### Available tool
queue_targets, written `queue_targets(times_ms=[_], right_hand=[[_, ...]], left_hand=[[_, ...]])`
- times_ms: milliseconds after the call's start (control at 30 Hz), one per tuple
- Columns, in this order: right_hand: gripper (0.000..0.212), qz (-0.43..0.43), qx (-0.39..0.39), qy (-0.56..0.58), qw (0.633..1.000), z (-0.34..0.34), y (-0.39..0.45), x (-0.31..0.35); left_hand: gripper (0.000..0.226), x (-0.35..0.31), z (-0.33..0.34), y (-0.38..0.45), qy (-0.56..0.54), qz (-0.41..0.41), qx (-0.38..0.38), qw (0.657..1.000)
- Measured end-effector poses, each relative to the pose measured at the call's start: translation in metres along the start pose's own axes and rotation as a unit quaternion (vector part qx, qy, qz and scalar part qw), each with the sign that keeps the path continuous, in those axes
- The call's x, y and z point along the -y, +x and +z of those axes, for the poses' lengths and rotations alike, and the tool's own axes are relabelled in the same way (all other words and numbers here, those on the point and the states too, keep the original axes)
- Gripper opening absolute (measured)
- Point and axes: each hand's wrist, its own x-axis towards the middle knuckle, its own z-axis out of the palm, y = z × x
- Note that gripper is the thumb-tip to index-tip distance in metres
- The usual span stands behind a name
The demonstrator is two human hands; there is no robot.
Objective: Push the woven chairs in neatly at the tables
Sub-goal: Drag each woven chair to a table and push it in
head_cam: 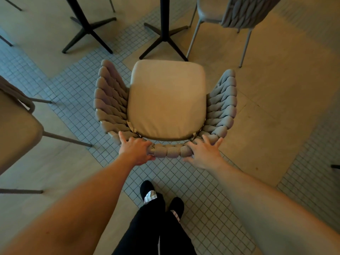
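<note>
A woven chair (108,100) with thick grey braided sides and a tan seat cushion (166,100) stands right in front of me, seen from above. My left hand (135,150) grips the top of its woven backrest at the left, fingers curled over the rim and thumb underneath. My right hand (204,153) rests on the backrest's right part with fingers spread over the weave and thumb below. The chair's front faces a black table pedestal (164,34), whose cross foot lies just beyond the cushion.
A second black table pedestal (84,24) stands at upper left. Another woven chair (239,13) stands at upper right, its grey legs close to my chair. A third chair's seat (14,133) and legs fill the left edge. My feet (147,190) stand on small-tiled floor.
</note>
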Motion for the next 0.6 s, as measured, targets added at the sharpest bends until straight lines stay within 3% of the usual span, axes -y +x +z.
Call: queue_targets(times_ms=[167, 600], right_hand=[[0.057, -0.001, 0.026, 0.012, 1.0, -0.008, 0.001, 0.008], [0.056, 0.0, 0.004, 0.014, 1.0, -0.043, 0.042, 0.019]], left_hand=[[0.048, 0.005, 0.005, 0.0, 0.029, 0.009, -0.015, 0.999], [0.044, 0.038, -0.022, 0.035, 0.027, 0.007, -0.041, 0.999]])
